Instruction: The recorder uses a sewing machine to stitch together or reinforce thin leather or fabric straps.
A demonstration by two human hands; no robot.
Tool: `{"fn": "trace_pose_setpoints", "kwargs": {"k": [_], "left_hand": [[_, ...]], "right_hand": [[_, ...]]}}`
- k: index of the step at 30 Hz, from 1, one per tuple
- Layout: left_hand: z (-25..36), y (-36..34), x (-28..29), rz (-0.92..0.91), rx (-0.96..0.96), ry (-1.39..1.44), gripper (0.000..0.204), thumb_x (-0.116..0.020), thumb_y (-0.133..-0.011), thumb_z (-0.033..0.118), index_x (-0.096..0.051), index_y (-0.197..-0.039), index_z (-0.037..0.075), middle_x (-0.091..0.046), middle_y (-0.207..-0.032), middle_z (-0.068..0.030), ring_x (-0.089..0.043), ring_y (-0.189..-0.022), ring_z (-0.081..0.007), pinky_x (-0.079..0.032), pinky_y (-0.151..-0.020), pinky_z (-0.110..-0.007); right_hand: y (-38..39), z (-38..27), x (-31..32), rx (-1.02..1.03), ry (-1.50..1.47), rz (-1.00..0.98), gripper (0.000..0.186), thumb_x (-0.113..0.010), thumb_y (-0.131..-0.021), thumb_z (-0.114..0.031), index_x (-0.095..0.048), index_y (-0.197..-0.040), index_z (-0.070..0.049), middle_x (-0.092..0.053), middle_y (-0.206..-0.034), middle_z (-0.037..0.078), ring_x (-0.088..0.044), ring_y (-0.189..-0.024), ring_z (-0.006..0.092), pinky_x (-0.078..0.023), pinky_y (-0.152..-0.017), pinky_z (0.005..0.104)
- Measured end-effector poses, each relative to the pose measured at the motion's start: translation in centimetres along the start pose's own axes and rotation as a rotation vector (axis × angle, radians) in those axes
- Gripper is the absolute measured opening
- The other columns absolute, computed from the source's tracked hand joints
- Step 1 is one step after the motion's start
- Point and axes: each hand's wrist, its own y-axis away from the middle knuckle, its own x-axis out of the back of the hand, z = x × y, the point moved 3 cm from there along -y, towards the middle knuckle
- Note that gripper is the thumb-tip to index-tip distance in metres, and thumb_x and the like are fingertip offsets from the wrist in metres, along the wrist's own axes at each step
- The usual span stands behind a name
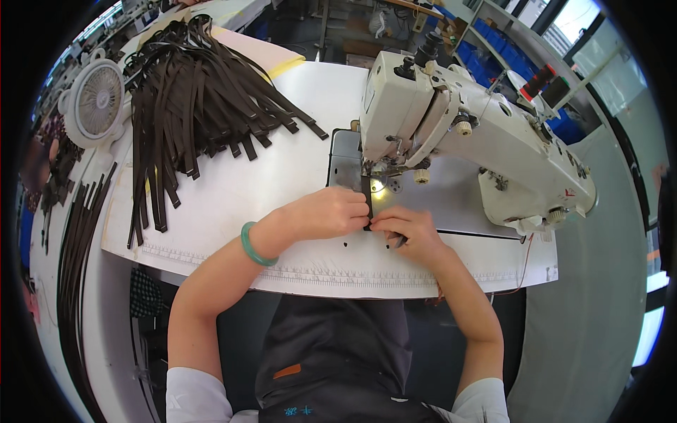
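Note:
A white industrial sewing machine (pixel 518 151) stands on the right of the white worktable (pixel 197 218), a small light shining beside its needle. A narrow dark strap (pixel 366 185) runs toward me under the presser foot. My left hand (pixel 331 211), with a green bangle on the wrist, is closed on the strap at its left side, fingertips hidden against it. My right hand (pixel 409 233) pinches the strap's near part; a small dark object shows in its curled fingers, too unclear to name. A large pile of dark straps (pixel 190 92) lies at the back left of the table.
A white fan (pixel 95 99) stands left of the pile. More long straps (pixel 74 275) lie on the left side surface. Thread spools (pixel 537 82) top the machine. Shelving with blue bins (pixel 485 49) is behind. A ruler strip (pixel 317 277) runs along the table's near edge.

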Motion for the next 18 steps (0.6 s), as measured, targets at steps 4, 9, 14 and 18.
{"fn": "trace_pose_setpoints", "kwargs": {"k": [4,9,14,18], "left_hand": [[0.0,0.1,0.0,-0.019,0.006,-0.046,0.014,-0.059,-0.064,0.008,-0.06,-0.077,0.002,-0.054,-0.076,-0.0043,-0.054,-0.07,-0.019,-0.048,-0.059,-0.029],[-0.5,0.1,-0.1,-0.058,0.096,-0.07,0.012,-0.062,-0.064,0.009,-0.062,-0.075,0.004,-0.053,-0.076,-0.0022,-0.053,-0.071,-0.0173,-0.047,-0.058,-0.029],[-1.6,0.0,-0.1,-0.022,0.208,-0.099,0.012,-0.065,-0.066,0.01,-0.064,-0.076,0.005,-0.052,-0.078,-0.0007,-0.052,-0.073,-0.0159,-0.047,-0.06,-0.028],[-2.6,0.3,-0.6,0.052,0.249,-0.118,0.014,-0.067,-0.067,0.011,-0.065,-0.079,0.005,-0.053,-0.079,-0.0015,-0.053,-0.075,-0.0162,-0.047,-0.062,-0.027]], "right_hand": [[-0.4,-0.6,0.0,0.012,0.067,-0.013,0.032,-0.063,-0.055,0.007,-0.066,-0.084,-0.008,-0.064,-0.09,-0.001,-0.062,-0.067,0.0172,-0.05,-0.055,0.027],[-1.8,-0.5,0.4,-0.035,0.145,-0.124,0.036,-0.059,-0.055,0.01,-0.065,-0.088,-0.005,-0.064,-0.096,0.003,-0.062,-0.065,0.0159,-0.051,-0.058,0.0255],[-2.4,0.9,0.4,-0.01,0.212,-0.106,0.039,-0.058,-0.056,0.01,-0.065,-0.091,-0.006,-0.063,-0.099,0.002,-0.062,-0.066,0.0161,-0.051,-0.059,0.0256],[-2.5,1.9,0.2,0.024,0.25,-0.042,0.039,-0.059,-0.059,0.009,-0.064,-0.095,-0.007,-0.063,-0.102,0.001,-0.062,-0.068,0.0177,-0.051,-0.06,0.0258]]}}
